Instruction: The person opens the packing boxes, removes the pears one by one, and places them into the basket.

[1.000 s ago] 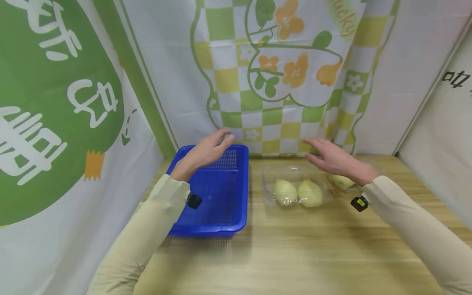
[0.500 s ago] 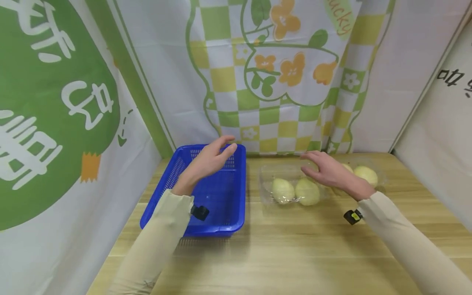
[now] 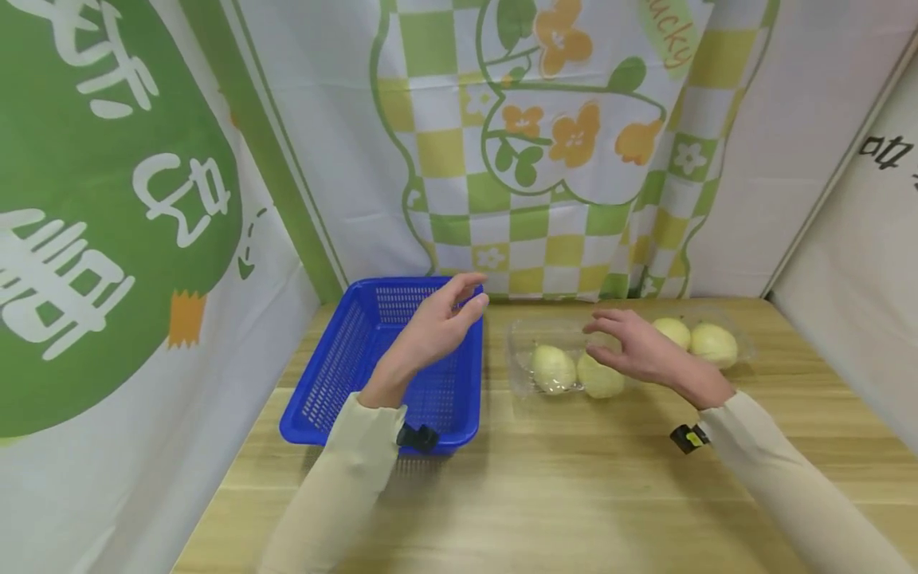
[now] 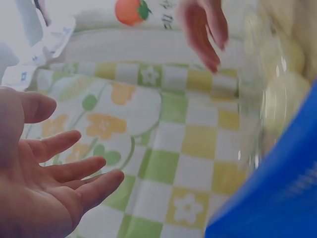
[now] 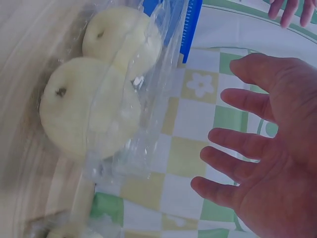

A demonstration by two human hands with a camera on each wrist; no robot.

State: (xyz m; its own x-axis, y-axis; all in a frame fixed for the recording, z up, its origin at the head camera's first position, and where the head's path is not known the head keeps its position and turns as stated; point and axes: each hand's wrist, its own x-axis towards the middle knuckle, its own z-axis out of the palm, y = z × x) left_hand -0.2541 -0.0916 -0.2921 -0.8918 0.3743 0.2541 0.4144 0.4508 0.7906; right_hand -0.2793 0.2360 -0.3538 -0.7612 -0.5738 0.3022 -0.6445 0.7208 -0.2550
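Two pale yellow pears (image 3: 553, 370) sit in a clear plastic box (image 3: 522, 335) in the middle of the table. My right hand (image 3: 634, 343) hovers over the right side of this box, its fingers loosely spread and holding nothing. My left hand (image 3: 439, 325) is in the air above the right part of a blue plastic basket (image 3: 304, 399), also with nothing in it. In the left wrist view, its fingers (image 4: 74, 168) are relaxed and apart. A second clear box with two more pears (image 3: 713, 344) stands behind my right hand, partly covered by it.
The wooden table (image 3: 574, 494) reaches back to a checked cloth (image 3: 527, 227) hung behind it. Fabric walls (image 3: 846, 239) close off the left and right sides. A small black camera (image 3: 690, 438) is strapped to each wrist.
My left hand has moved to the right and slightly nearer over the basket. My right hand has come slightly lower and nearer, uncovering more of the right-hand pears. The head view shifted slightly.
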